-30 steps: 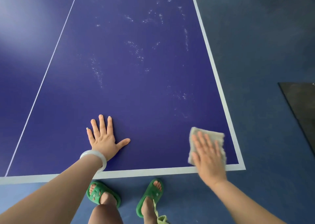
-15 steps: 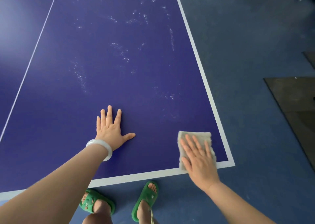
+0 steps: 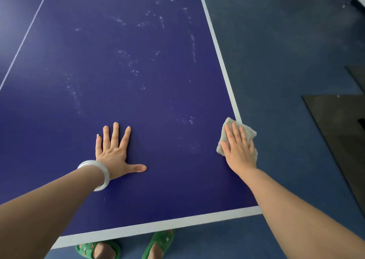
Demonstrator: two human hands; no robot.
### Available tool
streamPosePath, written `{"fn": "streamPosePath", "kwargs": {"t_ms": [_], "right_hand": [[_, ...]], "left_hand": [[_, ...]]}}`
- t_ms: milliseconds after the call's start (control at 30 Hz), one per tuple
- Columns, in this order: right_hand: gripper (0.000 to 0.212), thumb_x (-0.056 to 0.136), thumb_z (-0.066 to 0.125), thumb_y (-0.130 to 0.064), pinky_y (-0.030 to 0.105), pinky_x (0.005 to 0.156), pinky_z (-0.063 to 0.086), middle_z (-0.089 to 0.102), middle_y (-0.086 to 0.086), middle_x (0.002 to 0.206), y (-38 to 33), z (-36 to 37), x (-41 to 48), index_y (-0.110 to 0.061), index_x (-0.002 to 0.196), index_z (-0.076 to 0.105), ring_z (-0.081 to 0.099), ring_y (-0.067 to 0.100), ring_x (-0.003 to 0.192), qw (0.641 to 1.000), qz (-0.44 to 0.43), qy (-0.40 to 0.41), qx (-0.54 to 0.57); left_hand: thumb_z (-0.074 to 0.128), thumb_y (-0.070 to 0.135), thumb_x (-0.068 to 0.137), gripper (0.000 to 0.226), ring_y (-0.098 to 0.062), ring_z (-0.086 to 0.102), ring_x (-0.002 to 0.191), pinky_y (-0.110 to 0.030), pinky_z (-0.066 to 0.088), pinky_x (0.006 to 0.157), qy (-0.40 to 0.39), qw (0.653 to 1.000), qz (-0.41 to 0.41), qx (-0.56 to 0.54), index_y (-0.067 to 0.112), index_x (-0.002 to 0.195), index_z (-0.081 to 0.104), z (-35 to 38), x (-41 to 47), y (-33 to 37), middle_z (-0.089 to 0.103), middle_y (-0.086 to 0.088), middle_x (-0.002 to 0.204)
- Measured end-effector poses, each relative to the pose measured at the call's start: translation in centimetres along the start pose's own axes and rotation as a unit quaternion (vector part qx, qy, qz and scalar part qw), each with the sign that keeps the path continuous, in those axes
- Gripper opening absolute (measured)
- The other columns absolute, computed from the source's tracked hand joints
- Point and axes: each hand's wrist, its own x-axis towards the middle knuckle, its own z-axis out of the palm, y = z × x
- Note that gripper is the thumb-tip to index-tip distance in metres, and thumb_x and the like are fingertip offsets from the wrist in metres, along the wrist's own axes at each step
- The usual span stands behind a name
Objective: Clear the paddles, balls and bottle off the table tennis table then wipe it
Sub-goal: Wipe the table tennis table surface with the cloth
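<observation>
At the right edge of the worktop (image 3: 158, 71), your right grip (image 3: 240, 150) lies flat and released on the cloth (image 3: 249, 132) (left grip (image 3: 112, 152) likewise flat, holding nothing), so an outward push could drop the overhanging cloth to the floor (image 3: 286, 61), leaving the white specks (image 3: 132, 65) unwiped.

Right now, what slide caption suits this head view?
Right hand presses a cloth at the right edge of the blue table while the left hand rests flat on it.

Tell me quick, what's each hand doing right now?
Left hand: open, flat on the table.
Right hand: open, pressing the cloth flat.
</observation>
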Motion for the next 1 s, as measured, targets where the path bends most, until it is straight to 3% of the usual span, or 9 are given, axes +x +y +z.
{"fn": "streamPosePath", "kwargs": {"t_ms": [133, 267, 333, 500, 633, 733, 833, 933, 1000], "right_hand": [[0.058, 0.101, 0.004, -0.05, 0.056, 0.119, -0.007, -0.025, -0.009, 0.16, -4.1, -0.8, 4.2, -0.033, 0.148, -0.026, -0.022, 0.014, 0.148, 0.999, 0.043, -0.014, 0.022], [0.059, 0.097, -0.004, -0.051, 0.053, 0.119, -0.012, -0.032, -0.011, 0.158, -5.6, 0.2, 2.2, -0.034, 0.148, -0.029, -0.029, 0.012, 0.146, 0.989, -0.146, -0.003, -0.024], [0.061, 0.098, 0.0, -0.052, 0.05, 0.121, -0.01, -0.029, -0.013, 0.159, -3.7, 0.3, 1.7, -0.034, 0.151, -0.023, -0.029, 0.009, 0.145, 0.986, -0.167, 0.002, -0.028], [0.061, 0.097, 0.002, -0.049, 0.051, 0.121, -0.005, -0.02, -0.008, 0.162, -2.2, -0.7, 4.5, -0.032, 0.152, -0.019, -0.019, 0.013, 0.149, 1.0, -0.019, 0.013, -0.008], [0.058, 0.102, 0.006, -0.047, 0.052, 0.12, -0.011, -0.018, -0.005, 0.163, -8.3, -2.0, 9.0, -0.031, 0.155, -0.012, -0.02, 0.015, 0.149, 0.997, 0.048, -0.008, 0.068], [0.058, 0.102, 0.007, -0.051, 0.053, 0.118, -0.016, -0.02, -0.007, 0.162, -15.7, -2.6, 10.6, -0.032, 0.156, -0.008, -0.022, 0.015, 0.148, 0.993, -0.017, -0.057, 0.101], [0.059, 0.102, 0.008, -0.051, 0.054, 0.115, -0.019, -0.022, -0.006, 0.162, -21.5, -1.8, 8.7, -0.032, 0.155, -0.008, -0.025, 0.018, 0.148, 0.988, -0.121, -0.074, 0.064], [0.059, 0.102, 0.007, -0.048, 0.054, 0.118, -0.015, -0.022, -0.004, 0.162, -20.8, -0.3, 5.6, -0.031, 0.154, -0.015, -0.023, 0.02, 0.148, 0.977, -0.211, -0.025, -0.004], [0.06, 0.1, 0.006, -0.047, 0.053, 0.12, -0.007, -0.02, -0.004, 0.163, -17.0, -0.2, 5.6, -0.03, 0.153, -0.017, -0.019, 0.02, 0.15, 0.978, -0.208, 0.004, -0.033]], "left_hand": [[0.046, 0.096, 0.052, 0.136, -0.03, -0.04, 0.138, -0.049, -0.02, 0.117, -0.007, 1.0, 0.0, 0.0, 0.035, 0.134, -0.043, -0.2, -0.1, 0.0, -0.044, -0.002, 0.151], [0.044, 0.097, 0.052, 0.135, -0.03, -0.042, 0.137, -0.049, -0.02, 0.116, -0.014, 1.0, -0.002, 0.003, 0.035, 0.131, -0.046, -0.3, 0.0, 0.0, -0.052, 0.002, 0.141], [0.043, 0.098, 0.051, 0.135, -0.029, -0.043, 0.136, -0.048, -0.021, 0.116, -0.017, 1.0, -0.002, 0.002, 0.035, 0.13, -0.047, -0.3, -0.1, 0.0, -0.054, 0.003, 0.137], [0.042, 0.099, 0.049, 0.136, -0.028, -0.047, 0.132, -0.048, -0.022, 0.115, -0.023, 1.0, 0.002, -0.006, 0.035, 0.129, -0.048, -0.4, -0.1, -0.1, -0.056, 0.003, 0.136], [0.042, 0.099, 0.05, 0.135, -0.028, -0.05, 0.13, -0.048, -0.022, 0.115, -0.03, 1.0, 0.005, -0.004, 0.036, 0.128, -0.049, -0.5, -0.1, -0.1, -0.058, 0.003, 0.134], [0.044, 0.098, 0.051, 0.135, -0.027, -0.051, 0.128, -0.048, -0.023, 0.114, -0.032, 0.999, 0.002, 0.003, 0.037, 0.127, -0.05, -0.5, -0.1, 0.0, -0.059, 0.004, 0.133], [0.046, 0.097, 0.052, 0.136, -0.025, -0.051, 0.128, -0.047, -0.023, 0.113, -0.03, 1.0, -0.002, 0.007, 0.037, 0.126, -0.05, -0.6, -0.2, 0.0, -0.06, 0.004, 0.131], [0.045, 0.097, 0.051, 0.136, -0.026, -0.05, 0.129, -0.048, -0.023, 0.115, -0.026, 1.0, 0.0, 0.004, 0.036, 0.127, -0.05, -0.5, -0.1, 0.0, -0.059, 0.004, 0.133], [0.044, 0.098, 0.049, 0.137, -0.026, -0.049, 0.13, -0.048, -0.022, 0.115, -0.022, 1.0, 0.002, 0.001, 0.036, 0.126, -0.05, -0.4, -0.1, -0.1, -0.058, 0.004, 0.133]]}}
